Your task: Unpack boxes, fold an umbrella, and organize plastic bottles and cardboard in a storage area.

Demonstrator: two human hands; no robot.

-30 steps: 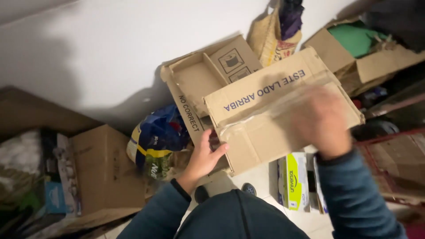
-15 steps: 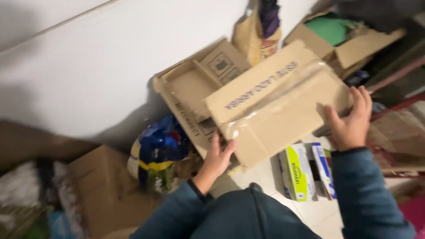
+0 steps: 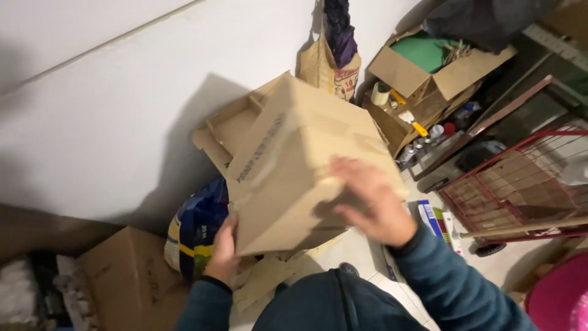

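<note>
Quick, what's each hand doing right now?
Left hand: gripping the lower left edge of the cardboard box.
Right hand: spread open, pressed flat on the box's face.

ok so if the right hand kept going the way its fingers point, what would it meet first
The right hand lies on the taped brown cardboard box, fingers pointing up-left across its top. Going on, it would probably just slide along that box; past it looks to be the white wall, though depth is unclear.
</note>
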